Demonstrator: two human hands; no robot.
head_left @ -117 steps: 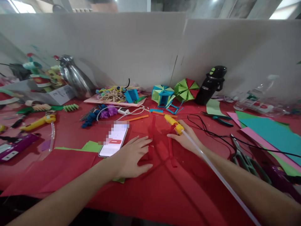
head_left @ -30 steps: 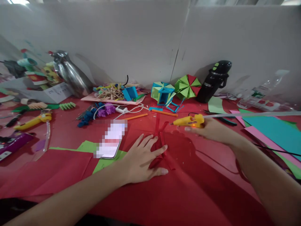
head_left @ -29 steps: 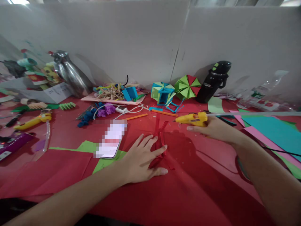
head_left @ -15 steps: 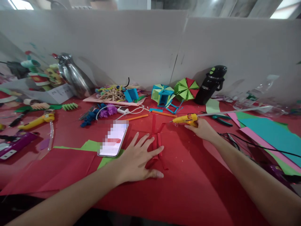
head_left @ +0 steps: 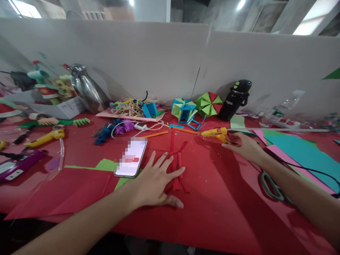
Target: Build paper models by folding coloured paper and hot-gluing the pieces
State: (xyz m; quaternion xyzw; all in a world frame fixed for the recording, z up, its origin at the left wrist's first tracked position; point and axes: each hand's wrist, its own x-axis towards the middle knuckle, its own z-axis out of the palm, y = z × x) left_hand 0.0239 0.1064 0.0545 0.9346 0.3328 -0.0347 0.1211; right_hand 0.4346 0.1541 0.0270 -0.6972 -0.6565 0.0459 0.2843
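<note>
My left hand lies with its fingers spread, the fingertips over the narrow red paper strips on the red table. Just left of it is a phone with a lit screen. My right hand is at the back end of a yellow hot glue gun, thumb and bent fingers closed around its handle. The gun's nozzle points left, and a long clear glue stick sticks out behind it. Under my right forearm lie green-handled scissors, partly hidden.
Red paper sheets lie at front left, coloured sheets at right. Behind stand folded-paper models, a black bottle, a clear plastic bottle and a steel jug. Another yellow glue gun and a purple power strip are left.
My right hand has drawn back to the right with the glue gun, away from the red strips. The scissors under my forearm have come into view. My left hand stays spread in place.
</note>
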